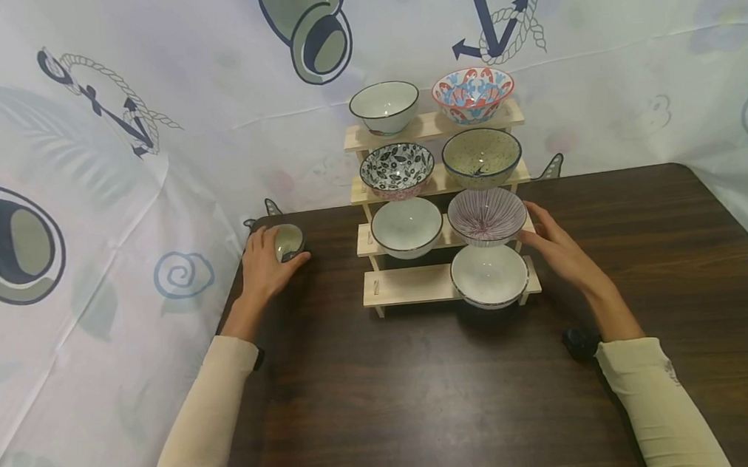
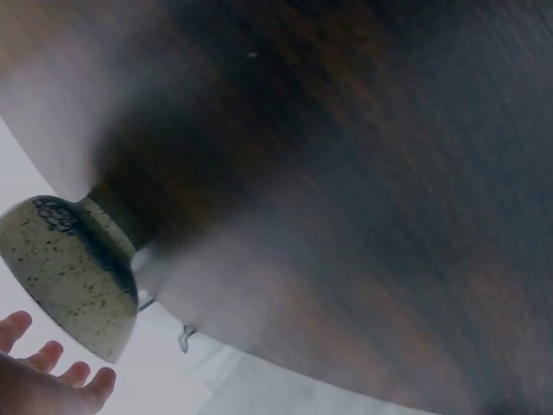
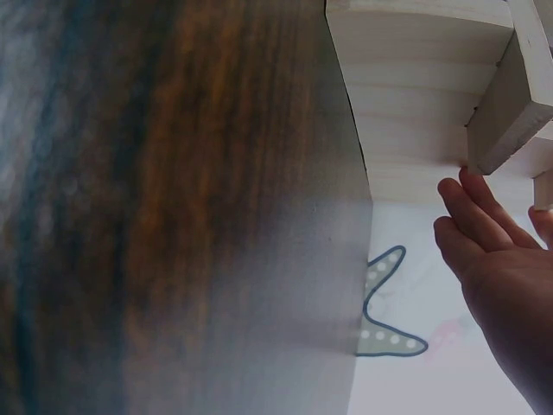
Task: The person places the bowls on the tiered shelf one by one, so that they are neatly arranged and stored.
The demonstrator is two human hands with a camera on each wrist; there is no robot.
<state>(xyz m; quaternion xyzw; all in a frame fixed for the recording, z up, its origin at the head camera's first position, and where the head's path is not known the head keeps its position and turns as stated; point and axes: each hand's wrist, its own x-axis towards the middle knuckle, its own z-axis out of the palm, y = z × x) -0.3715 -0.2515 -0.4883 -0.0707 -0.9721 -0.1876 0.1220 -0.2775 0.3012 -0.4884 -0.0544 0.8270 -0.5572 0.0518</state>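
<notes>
A small speckled bowl (image 2: 73,259) with a dark blue pattern stands upright at the table's far left. My left hand (image 1: 265,264) spreads around it, the thumb reaching toward its near side; in the left wrist view the fingertips (image 2: 102,380) show a gap from its wall. Beside the right end of a tiered wooden stand (image 1: 412,286) is my right hand (image 1: 558,247), fingers extended. Its fingertips come right up to the wooden frame, near a purple-striped bowl (image 1: 487,216) on the second tier from the bottom. Nothing shows inside the right palm.
More bowls stand on the tiers: a white one (image 1: 490,275) at bottom right, another white one (image 1: 407,227), a black floral one (image 1: 397,168), a yellowish one (image 1: 482,157), and a white one (image 1: 384,106) beside a red-and-blue one (image 1: 472,95) on top. Printed cloth (image 1: 221,165) hangs behind the brown table (image 1: 389,410).
</notes>
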